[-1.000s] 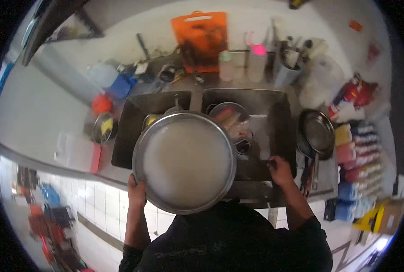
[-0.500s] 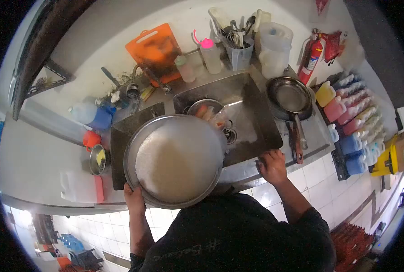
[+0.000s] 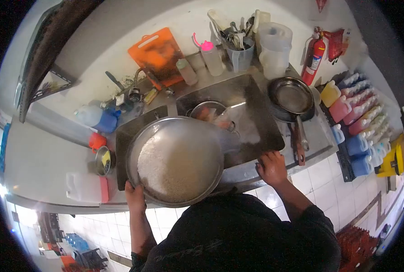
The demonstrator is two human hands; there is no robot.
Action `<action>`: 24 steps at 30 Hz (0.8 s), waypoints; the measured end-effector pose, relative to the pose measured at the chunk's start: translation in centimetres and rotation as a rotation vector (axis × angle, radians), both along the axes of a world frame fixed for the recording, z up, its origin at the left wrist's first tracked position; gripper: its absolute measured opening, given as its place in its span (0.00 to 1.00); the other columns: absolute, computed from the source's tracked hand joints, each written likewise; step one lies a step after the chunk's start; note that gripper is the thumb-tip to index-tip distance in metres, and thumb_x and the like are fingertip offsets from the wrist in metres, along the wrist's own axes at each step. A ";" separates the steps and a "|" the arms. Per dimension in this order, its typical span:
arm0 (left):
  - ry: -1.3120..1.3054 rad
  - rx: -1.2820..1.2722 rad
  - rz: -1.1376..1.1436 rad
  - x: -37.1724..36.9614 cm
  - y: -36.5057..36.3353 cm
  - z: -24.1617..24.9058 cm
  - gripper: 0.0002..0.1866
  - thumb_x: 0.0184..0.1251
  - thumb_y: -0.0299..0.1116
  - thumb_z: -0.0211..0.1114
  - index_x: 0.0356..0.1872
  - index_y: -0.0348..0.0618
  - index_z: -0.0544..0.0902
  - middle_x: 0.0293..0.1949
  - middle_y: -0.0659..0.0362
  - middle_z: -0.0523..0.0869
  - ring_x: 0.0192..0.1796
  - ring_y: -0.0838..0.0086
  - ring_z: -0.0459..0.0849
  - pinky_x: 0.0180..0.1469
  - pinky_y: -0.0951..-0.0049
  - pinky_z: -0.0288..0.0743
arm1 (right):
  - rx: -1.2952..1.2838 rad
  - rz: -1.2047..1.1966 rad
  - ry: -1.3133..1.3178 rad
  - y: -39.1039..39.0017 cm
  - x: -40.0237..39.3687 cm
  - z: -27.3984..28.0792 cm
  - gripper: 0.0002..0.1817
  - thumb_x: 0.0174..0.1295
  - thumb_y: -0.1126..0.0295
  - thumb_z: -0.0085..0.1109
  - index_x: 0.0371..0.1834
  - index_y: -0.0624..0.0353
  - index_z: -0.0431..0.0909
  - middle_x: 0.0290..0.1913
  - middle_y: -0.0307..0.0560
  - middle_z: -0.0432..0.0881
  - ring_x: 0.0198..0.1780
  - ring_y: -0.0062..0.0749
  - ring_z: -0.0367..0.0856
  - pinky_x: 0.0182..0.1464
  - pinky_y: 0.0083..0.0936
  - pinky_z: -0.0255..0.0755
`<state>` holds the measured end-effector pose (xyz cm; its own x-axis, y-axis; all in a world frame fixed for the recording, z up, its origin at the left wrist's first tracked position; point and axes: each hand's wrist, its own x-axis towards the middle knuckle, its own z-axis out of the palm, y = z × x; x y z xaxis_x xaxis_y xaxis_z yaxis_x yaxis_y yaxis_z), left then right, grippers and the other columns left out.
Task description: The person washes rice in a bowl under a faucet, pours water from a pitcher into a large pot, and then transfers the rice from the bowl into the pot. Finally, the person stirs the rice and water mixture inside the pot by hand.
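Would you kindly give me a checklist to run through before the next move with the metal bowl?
1. Left hand on the rim of the metal bowl: ok.
2. Right hand on the bowl: not ok; at the edge of the sink.
3. White grains inside the bowl: ok.
4. Right compartment clear: not ok; a round container sits there.
5. Bowl's underside supported: cannot tell; hidden.

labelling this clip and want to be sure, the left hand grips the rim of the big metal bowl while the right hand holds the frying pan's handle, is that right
Not quite: the right hand isn't on the handle of the frying pan; the head view shows it at the counter's front edge. The left hand does grip the rim of the big metal bowl.
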<state>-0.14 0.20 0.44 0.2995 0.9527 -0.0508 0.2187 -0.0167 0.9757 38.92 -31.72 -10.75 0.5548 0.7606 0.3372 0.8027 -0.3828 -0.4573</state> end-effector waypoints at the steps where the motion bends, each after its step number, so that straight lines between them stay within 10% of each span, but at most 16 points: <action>1: 0.000 0.002 0.007 0.4 -0.2 0.4 0.23 0.67 0.23 0.60 0.64 0.37 0.76 0.57 0.54 0.85 0.56 0.65 0.83 0.60 0.65 0.77 | 0.002 0.007 0.000 0.0 0.0 0.1 0.18 0.53 0.65 0.70 0.47 0.59 0.82 0.47 0.53 0.80 0.55 0.54 0.75 0.53 0.51 0.69; 24: 0.157 0.116 0.113 2.7 -1.1 2.2 0.16 0.63 0.22 0.56 0.52 0.33 0.80 0.47 0.55 0.87 0.49 0.69 0.83 0.55 0.69 0.76 | -0.088 0.019 -0.039 0.5 0.1 0.5 0.14 0.52 0.66 0.68 0.39 0.60 0.81 0.44 0.55 0.80 0.50 0.57 0.77 0.50 0.52 0.69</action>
